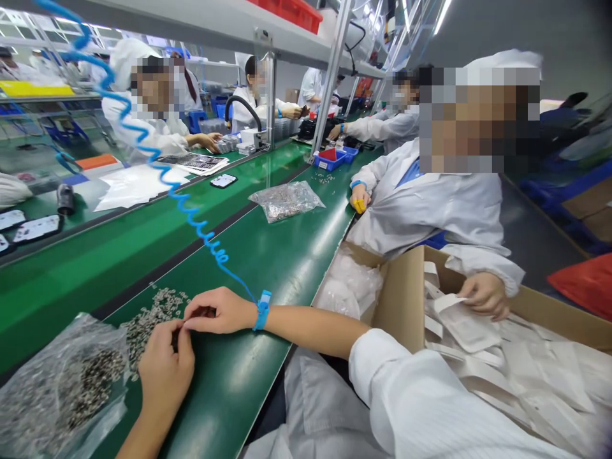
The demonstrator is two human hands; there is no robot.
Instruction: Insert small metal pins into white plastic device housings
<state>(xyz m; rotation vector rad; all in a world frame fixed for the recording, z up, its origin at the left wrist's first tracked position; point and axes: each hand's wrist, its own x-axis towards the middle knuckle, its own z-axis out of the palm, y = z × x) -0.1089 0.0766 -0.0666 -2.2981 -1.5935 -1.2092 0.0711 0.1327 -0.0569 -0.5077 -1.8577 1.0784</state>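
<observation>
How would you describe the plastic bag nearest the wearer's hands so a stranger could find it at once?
Start at the green conveyor belt running down the middle. At its near end, bottom left, a clear plastic bag of small dark metal parts lies beside the left hand, with a loose pile of parts just beyond. The other bag sits much farther up the belt.

parts between hands (186, 325) too small, bag (52, 389) cut off

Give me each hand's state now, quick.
Left hand: fingers pinched at the small metal parts; hold unclear.
Right hand: pinched too; contents too small to tell.
</observation>
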